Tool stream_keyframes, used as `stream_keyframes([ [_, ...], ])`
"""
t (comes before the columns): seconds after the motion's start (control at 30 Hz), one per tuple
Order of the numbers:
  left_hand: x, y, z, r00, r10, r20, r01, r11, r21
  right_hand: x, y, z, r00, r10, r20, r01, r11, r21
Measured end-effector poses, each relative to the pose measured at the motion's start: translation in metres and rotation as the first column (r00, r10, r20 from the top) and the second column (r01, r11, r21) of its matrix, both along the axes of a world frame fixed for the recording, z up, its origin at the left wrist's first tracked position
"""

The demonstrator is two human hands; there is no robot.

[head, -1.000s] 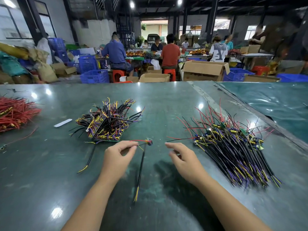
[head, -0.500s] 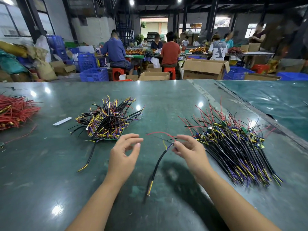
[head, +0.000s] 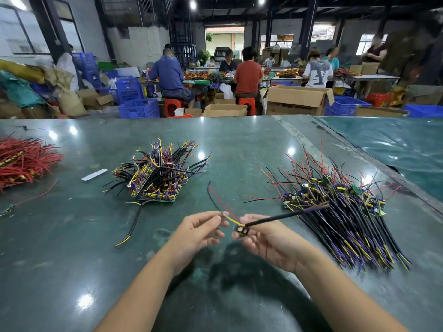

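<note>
The wire harness (head: pixel 275 218) is a black sheathed cable that ends in a small purple circuit board (head: pixel 241 230) with thin red, black and yellow leads (head: pixel 217 200). It is held at lower centre of the frame, above the glossy dark green table (head: pixel 72 259).

Left hand (head: pixel 196 233): thumb and forefinger pinch the leads just left of the circuit board. The other fingers are curled beneath.

Right hand (head: pixel 268 243): palm turned upward, with the thumb and fingertips gripping the circuit board.

From the board, the sheathed cable runs up and to the right. Its far end is blurred and shows in front of the fanned pile of black cables with red leads and green boards (head: pixel 347 226), which fills the right of the frame. The thin red and black leads rise up and to the left from the left hand's pinch.

At centre left lies a compact heap of black, yellow and purple harnesses (head: pixel 158 178). Just below the heap lies one loose black cable with a yellow tip (head: pixel 131 224). A flat white strip (head: pixel 94 174) lies to the left of the heap. A mound of red wires (head: pixel 24 161) sits at the left edge of the frame.
</note>
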State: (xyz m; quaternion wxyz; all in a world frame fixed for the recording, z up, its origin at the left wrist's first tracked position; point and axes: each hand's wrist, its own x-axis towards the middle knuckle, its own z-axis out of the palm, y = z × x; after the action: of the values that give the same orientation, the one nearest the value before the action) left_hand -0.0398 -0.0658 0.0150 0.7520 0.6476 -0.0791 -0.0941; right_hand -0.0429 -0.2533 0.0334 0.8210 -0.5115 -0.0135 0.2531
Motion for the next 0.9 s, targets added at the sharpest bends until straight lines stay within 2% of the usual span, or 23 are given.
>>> stream_keyframes([
  [0.07, -0.002, 0.001, -0.002, 0.992, -0.125, 0.027, 0.125, 0.992, -0.006, -0.004, 0.003, 0.0, 0.996, 0.094, -0.005, -0.094, 0.995, -0.035],
  [0.17, -0.004, -0.001, -0.005, 0.965, -0.218, 0.146, 0.205, 0.974, 0.098, -0.005, 0.006, -0.004, 0.989, 0.145, -0.002, -0.145, 0.985, -0.094],
  [0.33, -0.003, -0.005, -0.004, 0.959, -0.13, 0.251, 0.115, 0.991, 0.071, -0.006, 0.007, -0.001, 0.982, 0.186, -0.023, -0.187, 0.967, -0.171],
  [0.43, -0.004, -0.005, -0.002, 0.949, -0.08, 0.304, 0.06, 0.995, 0.075, -0.005, 0.007, -0.002, 0.982, 0.187, -0.034, -0.19, 0.968, -0.162],
  [0.57, -0.007, -0.006, -0.003, 0.932, -0.153, 0.33, 0.134, 0.988, 0.077, -0.005, 0.008, 0.001, 0.969, 0.24, -0.057, -0.246, 0.953, -0.174],
  [0.67, -0.008, -0.012, -0.002, 0.921, -0.072, 0.383, 0.048, 0.996, 0.072, -0.005, 0.009, 0.0, 0.967, 0.248, -0.058, -0.255, 0.947, -0.197],
  [0.77, -0.007, -0.015, -0.002, 0.882, 0.007, 0.472, -0.065, 0.992, 0.106, -0.003, 0.012, -0.004, 0.989, 0.124, -0.084, -0.133, 0.984, -0.115],
  [0.83, -0.008, -0.015, -0.002, 0.857, 0.035, 0.514, -0.118, 0.984, 0.13, -0.002, 0.013, -0.005, 0.997, 0.07, -0.03, -0.073, 0.991, -0.113],
  [0.9, -0.008, -0.016, -0.003, 0.785, 0.05, 0.618, -0.226, 0.951, 0.209, -0.001, 0.013, -0.005, 1.0, 0.004, 0.031, -0.001, 0.994, -0.111],
])
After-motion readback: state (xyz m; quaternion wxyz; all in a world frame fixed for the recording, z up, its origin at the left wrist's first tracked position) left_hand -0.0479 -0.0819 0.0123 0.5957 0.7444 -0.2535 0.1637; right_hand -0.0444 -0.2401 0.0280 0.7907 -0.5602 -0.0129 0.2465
